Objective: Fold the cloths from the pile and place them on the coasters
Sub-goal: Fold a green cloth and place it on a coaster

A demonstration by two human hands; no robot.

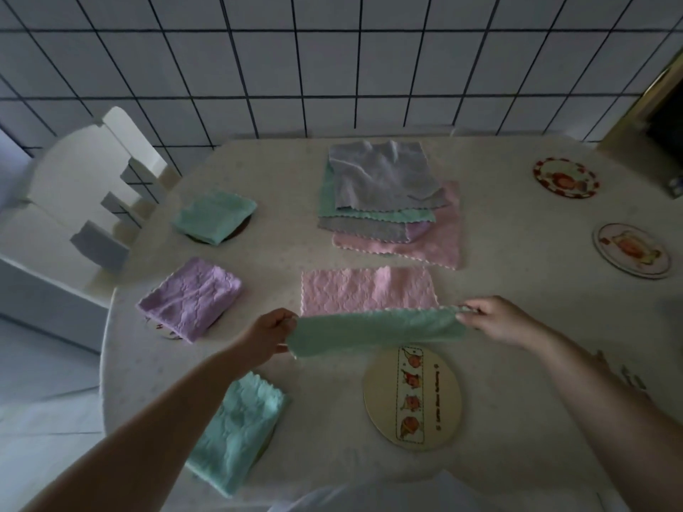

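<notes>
A cloth with a pink face and a green underside [369, 295] lies before me, its near edge lifted and folded back. My left hand [268, 336] pinches its left corner and my right hand [495, 319] pinches its right corner. Behind it sits the pile of unfolded cloths [388, 201], grey on top, over green and pink. Folded cloths rest on coasters at the left: a green one [214, 221], a purple one [190, 299] and a near green one [236, 426]. A bare round coaster [412, 399] lies just below the held cloth.
Two more bare coasters lie at the right, one red-rimmed [565, 177] and one pale [632, 249]. A white chair [85, 186] stands at the table's left. A tiled wall rises behind the round table [517, 419]. A dark object is at the far right edge.
</notes>
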